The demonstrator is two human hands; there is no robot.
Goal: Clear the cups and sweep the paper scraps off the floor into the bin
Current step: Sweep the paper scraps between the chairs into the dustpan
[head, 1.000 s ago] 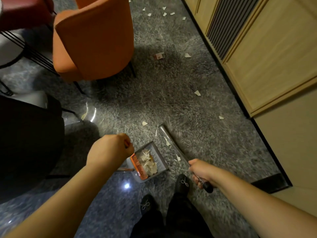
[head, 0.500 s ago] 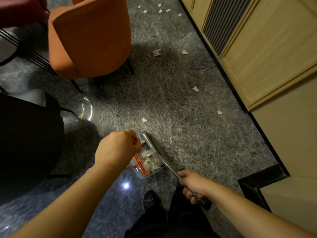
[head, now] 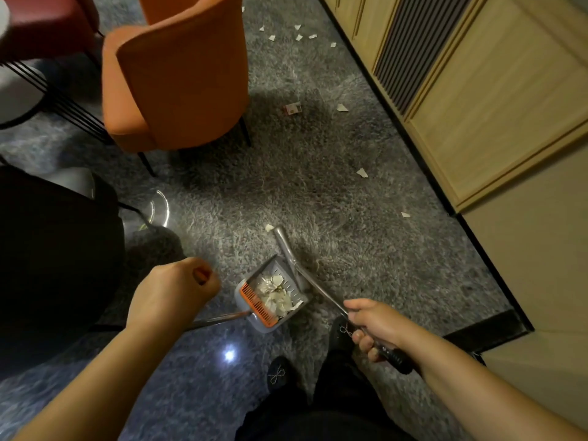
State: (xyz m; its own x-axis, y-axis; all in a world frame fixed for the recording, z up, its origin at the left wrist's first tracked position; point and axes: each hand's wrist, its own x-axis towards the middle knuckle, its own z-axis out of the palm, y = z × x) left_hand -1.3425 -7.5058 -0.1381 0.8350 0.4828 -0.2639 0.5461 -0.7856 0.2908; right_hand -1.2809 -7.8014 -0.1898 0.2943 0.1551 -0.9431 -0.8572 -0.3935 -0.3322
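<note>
A grey dustpan (head: 245, 289) with an orange comb edge sits on the shaggy grey carpet (head: 334, 198) and holds a heap of white paper scraps (head: 275, 292). My left hand (head: 171, 289) grips the top of its long metal handle. My right hand (head: 374, 326) grips the broom handle near its black end grip. The broom's grey head (head: 286, 249) lies at the dustpan's open mouth. One scrap (head: 269, 227) lies just beyond the broom head. Loose scraps lie on the carpet, one at mid right (head: 362, 172), one near the cabinet (head: 405, 214) and several far up (head: 297, 31).
An orange chair (head: 178, 78) stands at upper left, with a red seat and black wire table legs behind it. A small red-and-white wrapper (head: 292, 108) lies on the carpet. Wooden cabinets (head: 477, 106) line the right side. A dark object (head: 54, 249) fills the left. My shoes (head: 280, 374) stand below.
The broom head swept left to the dustpan's mouth and pushed nearby scraps in. The dustpan shifted right of my left hand. The view drew back a little.
</note>
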